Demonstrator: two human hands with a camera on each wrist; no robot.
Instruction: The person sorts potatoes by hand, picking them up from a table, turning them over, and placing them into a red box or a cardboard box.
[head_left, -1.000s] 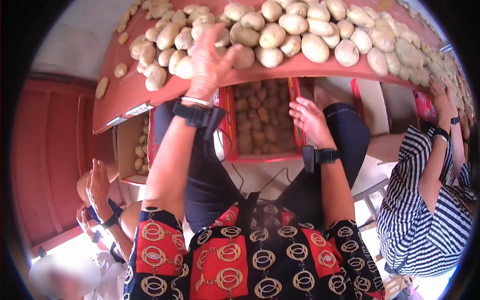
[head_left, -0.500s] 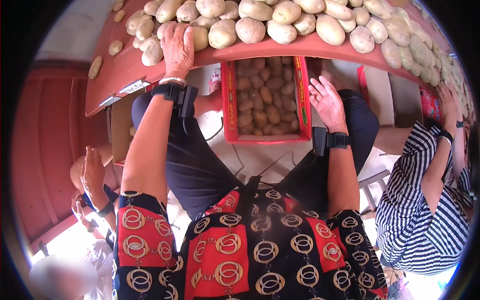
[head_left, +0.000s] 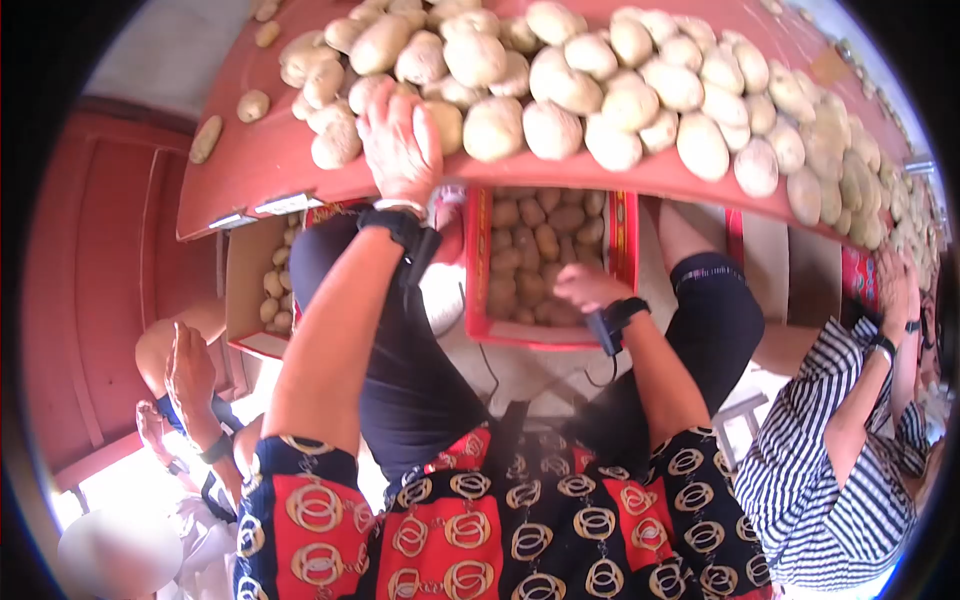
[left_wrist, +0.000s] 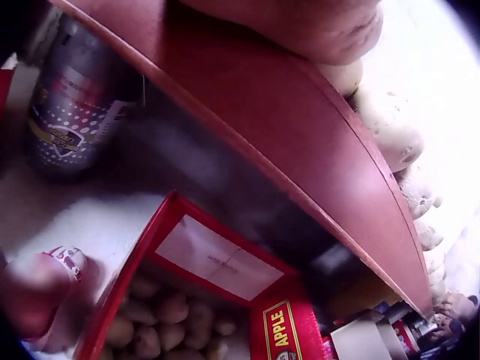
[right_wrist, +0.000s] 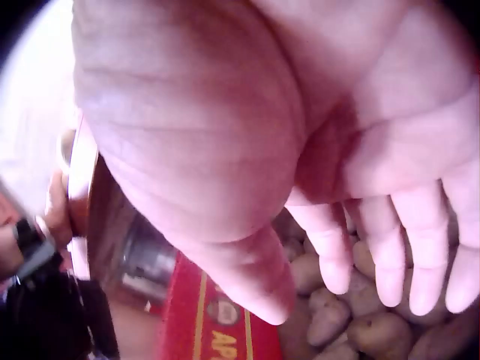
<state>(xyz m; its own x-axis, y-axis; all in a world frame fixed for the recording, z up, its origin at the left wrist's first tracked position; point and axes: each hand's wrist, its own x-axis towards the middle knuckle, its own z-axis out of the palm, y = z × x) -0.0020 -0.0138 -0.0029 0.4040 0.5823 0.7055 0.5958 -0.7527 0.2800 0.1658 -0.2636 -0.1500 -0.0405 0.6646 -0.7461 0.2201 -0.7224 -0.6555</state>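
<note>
Pale potatoes (head_left: pixel 495 127) lie in a broad heap on the reddish-brown tabletop (head_left: pixel 270 180). My left hand (head_left: pixel 400 145) rests at the table's near edge, fingers stretched toward the closest potatoes, palm down. Below the edge, between my knees, stands a red cardboard box (head_left: pixel 480 265) filled with smaller, darker-looking potatoes (head_left: pixel 545 240). Over the right near part of that box hangs my right hand (head_left: pixel 590 288). The right wrist view shows its fingers (right_wrist: pixel 386 255) loosely extended above the boxed potatoes, with nothing between them and the thumb.
Another box (head_left: pixel 250 290) with potatoes stands under the table at left. Further cardboard boxes (head_left: pixel 765 230) sit at right. A person in a striped shirt (head_left: pixel 840 450) works at the right; another person's hands (head_left: pixel 190 370) show at left. A dark printed bottle-like container (left_wrist: pixel 75 105) is under the table.
My left hand has shifted left along the potatoes to the table's near edge. My right hand has moved from beside the red box to over it. The head view has also shifted.
</note>
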